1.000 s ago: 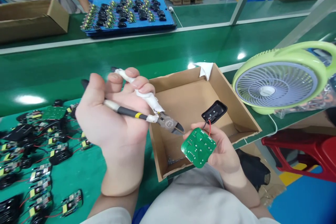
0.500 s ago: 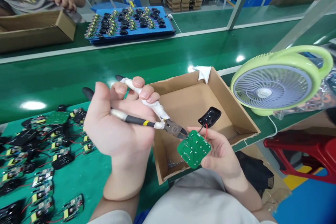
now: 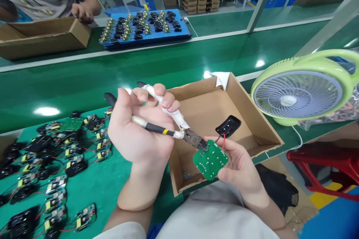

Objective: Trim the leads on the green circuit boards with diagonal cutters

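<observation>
My left hand (image 3: 140, 134) is closed around the taped handles of a pair of side cutters (image 3: 179, 132). The cutter jaws touch the top edge of a small green circuit board (image 3: 210, 161). My right hand (image 3: 238, 166) holds that board from below, solder side up. Red and black wires run from the board to a black plastic part (image 3: 228, 126) that hangs over an open cardboard box (image 3: 252, 114).
Many wired circuit boards (image 3: 53, 164) lie on the green mat at left. A green fan (image 3: 303, 95) stands at right. Across the green belt are a blue tray of parts (image 3: 146, 26), a cardboard box (image 3: 42, 37) and another person's hand (image 3: 81, 11). A red stool (image 3: 325, 164) is lower right.
The cutter jaws have closed in from beside the board onto its top edge. Both hands have shifted slightly right in view. The other person's hand now rests by the far box.
</observation>
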Demonstrator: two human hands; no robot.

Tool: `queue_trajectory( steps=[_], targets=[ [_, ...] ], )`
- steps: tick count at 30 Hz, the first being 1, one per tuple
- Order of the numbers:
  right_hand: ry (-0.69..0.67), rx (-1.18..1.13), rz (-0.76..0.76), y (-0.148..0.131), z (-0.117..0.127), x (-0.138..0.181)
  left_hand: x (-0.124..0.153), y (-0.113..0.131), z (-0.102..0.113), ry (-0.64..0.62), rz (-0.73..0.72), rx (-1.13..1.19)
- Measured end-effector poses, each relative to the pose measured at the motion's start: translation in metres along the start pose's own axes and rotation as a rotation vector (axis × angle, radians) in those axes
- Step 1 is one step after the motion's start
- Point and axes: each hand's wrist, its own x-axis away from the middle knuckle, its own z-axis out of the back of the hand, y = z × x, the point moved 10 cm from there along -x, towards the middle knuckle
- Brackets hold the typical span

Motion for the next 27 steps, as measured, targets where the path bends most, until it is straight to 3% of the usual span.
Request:
queue_trajectory(
  steps=[9,17,27],
  targets=[
    [-0.037,-0.09,0.014,0.001,-0.01,0.001,-0.005,-0.002,0.002,0.019,0.028,0.043],
    [-0.008,-0.101,-0.071,0.012,-0.011,-0.002,-0.011,-0.009,0.007,0.061,0.078,0.046],
    [-0.102,-0.177,-0.048,0.01,-0.02,-0.005,-0.008,-0.003,-0.004,-0.071,0.073,-0.028]
  ],
)
